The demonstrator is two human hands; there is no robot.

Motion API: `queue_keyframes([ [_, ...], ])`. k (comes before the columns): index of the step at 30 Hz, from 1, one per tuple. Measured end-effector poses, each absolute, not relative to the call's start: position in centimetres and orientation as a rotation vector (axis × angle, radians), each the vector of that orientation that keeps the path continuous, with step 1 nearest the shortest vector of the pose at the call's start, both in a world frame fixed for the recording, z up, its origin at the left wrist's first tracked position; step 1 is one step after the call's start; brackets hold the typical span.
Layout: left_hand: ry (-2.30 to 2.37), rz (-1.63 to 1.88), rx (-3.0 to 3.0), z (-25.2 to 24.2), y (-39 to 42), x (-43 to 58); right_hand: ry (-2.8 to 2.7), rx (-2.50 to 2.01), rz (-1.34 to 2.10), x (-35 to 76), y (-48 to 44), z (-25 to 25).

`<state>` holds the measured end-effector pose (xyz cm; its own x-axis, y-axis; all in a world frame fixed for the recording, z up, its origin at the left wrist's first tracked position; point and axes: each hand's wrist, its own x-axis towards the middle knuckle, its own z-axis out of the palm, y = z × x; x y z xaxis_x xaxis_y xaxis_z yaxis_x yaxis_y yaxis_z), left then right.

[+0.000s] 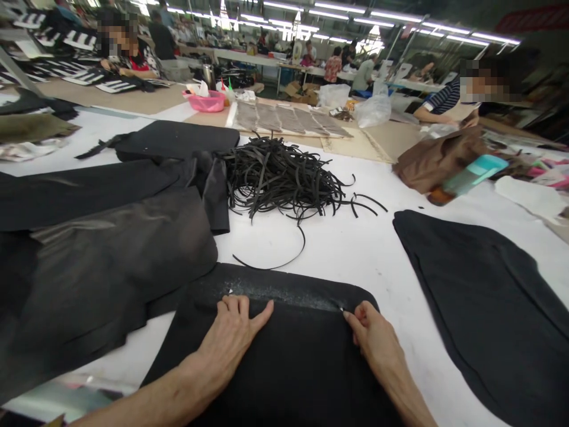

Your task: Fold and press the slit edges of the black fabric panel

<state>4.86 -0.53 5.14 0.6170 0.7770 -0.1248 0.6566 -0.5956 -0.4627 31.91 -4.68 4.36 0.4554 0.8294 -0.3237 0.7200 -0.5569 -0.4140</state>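
Observation:
A black fabric or leather-like panel (302, 362) lies in front of me on a white work surface. Along its far part runs a band with a whitish, speckled residue (284, 295). My left hand (235, 326) presses on the panel at this band, thumb stretched out to the right and fingers bent, their tips partly hidden. A tiny white spot shows just beyond those fingers. Near the panel's far right corner, my right hand (376, 335) is closed in a pinch at the panel's edge. A small pale tip shows by its thumb; what that is, I cannot make out.
Beyond the panel lies a heap of thin black strips (284, 178), one strip curling toward me. Dark pieces (120, 249) are stacked at left, more black panels (480, 296) at right. A teal-capped bottle (471, 178) and pink basket (204, 99) stand farther off. People work beyond.

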Motion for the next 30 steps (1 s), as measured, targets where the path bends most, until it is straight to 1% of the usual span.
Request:
queue_keyframes([
  [4, -1.174, 0.413, -2.498, 5.1, -0.6, 4.7, -1.574, -2.736, 0.407, 30.9, -4.7, 5.5],
  [7, -1.158, 0.390, -2.510, 5.1, -0.6, 4.4, -1.685, -2.833, 0.223, 30.5, -4.9, 5.9],
  [9, -1.149, 0.395, -2.518, 5.0, -0.6, 4.2, -1.785, -2.778, 0.023, 29.9, -5.1, 6.2],
  [12, -1.146, 0.431, -2.509, 5.1, -0.7, 4.2, -2.019, -2.465, -0.229, 27.7, -5.2, 6.4],
  [15, -1.136, 0.450, -2.509, 5.5, -0.8, 4.4, -2.258, -2.081, -0.185, 24.5, -5.1, 5.8],
  [18, -1.151, 0.441, -2.529, 5.4, -0.8, 4.2, -2.370, -1.908, -0.158, 22.5, -5.2, 4.4],
  [23, -1.206, 0.282, -2.638, 4.6, -0.4, 2.4, -2.390, -1.871, -0.204, 23.0, -5.7, 2.9],
  [27, -1.266, 0.145, -2.665, 4.5, 0.0, 2.4, -2.426, -1.969, -0.281, 22.1, -5.8, 3.2],
  [30, -1.182, 0.031, -2.799, 4.1, -0.2, 3.9, -2.467, -2.016, -0.371, 20.8, -5.5, 3.4],
])
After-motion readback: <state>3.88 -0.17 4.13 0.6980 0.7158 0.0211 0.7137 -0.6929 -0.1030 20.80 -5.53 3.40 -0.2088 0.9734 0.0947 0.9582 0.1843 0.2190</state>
